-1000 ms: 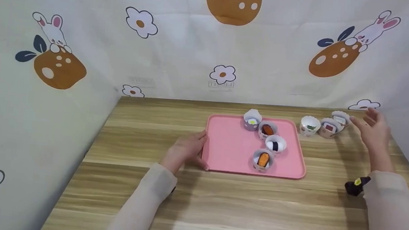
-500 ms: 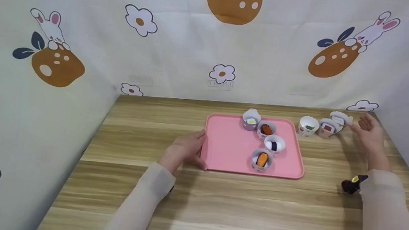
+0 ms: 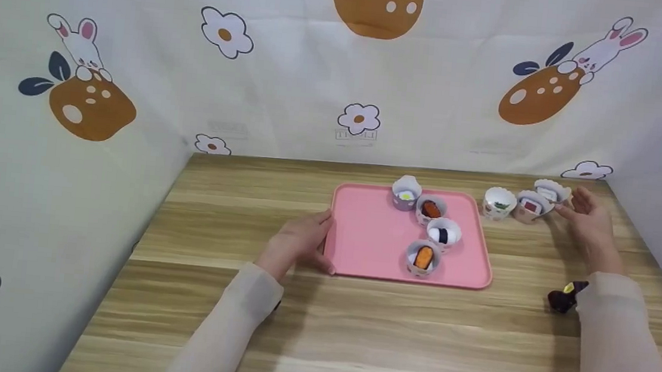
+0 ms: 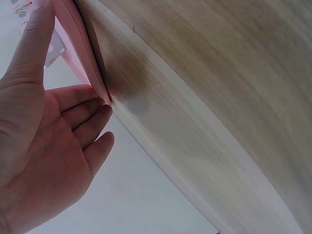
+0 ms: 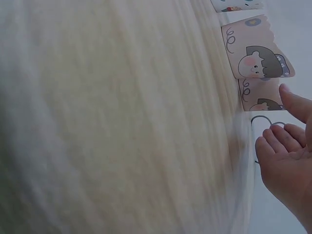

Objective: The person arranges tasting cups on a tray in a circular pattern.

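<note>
My left hand rests against the left side of the pink tray, its thumb at the near corner. In the left wrist view that hand's loosely bent fingers meet the tray's edge. Four scalloped paper cups stand on the tray's right half; the nearest cup holds an orange-topped sushi piece. My right hand is beside the far right cup, fingers loosely bent. Nothing sits in the palm in the right wrist view, where the thumb overlaps the lower printed cup.
Right of the tray, a white cup with something green inside stands by a cup with a dark red piece. A dark brown item with a yellow patch lies by my right sleeve. Printed cloth walls the wooden table.
My right hand has come left and slightly down, up to the far right cup. The left hand stays at the tray's edge, and the cups look unmoved.
</note>
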Motion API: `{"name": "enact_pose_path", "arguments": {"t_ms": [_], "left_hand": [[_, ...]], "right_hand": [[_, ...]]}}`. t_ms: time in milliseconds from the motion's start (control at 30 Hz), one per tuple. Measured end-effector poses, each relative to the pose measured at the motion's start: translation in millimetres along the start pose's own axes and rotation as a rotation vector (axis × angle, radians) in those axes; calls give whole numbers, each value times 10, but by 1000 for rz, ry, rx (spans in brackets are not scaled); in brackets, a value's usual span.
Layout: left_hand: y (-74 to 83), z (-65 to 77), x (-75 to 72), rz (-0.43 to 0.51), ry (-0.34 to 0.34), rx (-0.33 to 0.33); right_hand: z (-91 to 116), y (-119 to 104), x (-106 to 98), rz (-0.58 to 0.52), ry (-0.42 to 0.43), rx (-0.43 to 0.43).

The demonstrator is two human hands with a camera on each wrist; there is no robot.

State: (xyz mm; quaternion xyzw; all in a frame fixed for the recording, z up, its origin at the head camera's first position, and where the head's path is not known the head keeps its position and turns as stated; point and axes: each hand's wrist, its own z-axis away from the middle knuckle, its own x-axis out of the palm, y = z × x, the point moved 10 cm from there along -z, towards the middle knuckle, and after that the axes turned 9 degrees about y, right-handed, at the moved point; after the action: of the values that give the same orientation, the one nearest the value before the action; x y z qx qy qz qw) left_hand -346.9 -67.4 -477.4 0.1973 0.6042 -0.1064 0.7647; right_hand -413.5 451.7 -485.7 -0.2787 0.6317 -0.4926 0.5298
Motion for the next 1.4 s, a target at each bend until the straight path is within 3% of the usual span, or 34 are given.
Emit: {"name": "enact_pose_path", "arguments": {"t_ms": [333, 567, 1400], "left_hand": [[-11, 9, 5, 42, 2, -27], [-3, 16, 3, -7, -3, -1], [0, 1, -4, -20, 1, 1]], "right_hand": [[-42, -27, 38, 65, -2, -21], [-81, -6, 59, 62, 20, -19], [-158, -46, 89, 186, 93, 8]]}}
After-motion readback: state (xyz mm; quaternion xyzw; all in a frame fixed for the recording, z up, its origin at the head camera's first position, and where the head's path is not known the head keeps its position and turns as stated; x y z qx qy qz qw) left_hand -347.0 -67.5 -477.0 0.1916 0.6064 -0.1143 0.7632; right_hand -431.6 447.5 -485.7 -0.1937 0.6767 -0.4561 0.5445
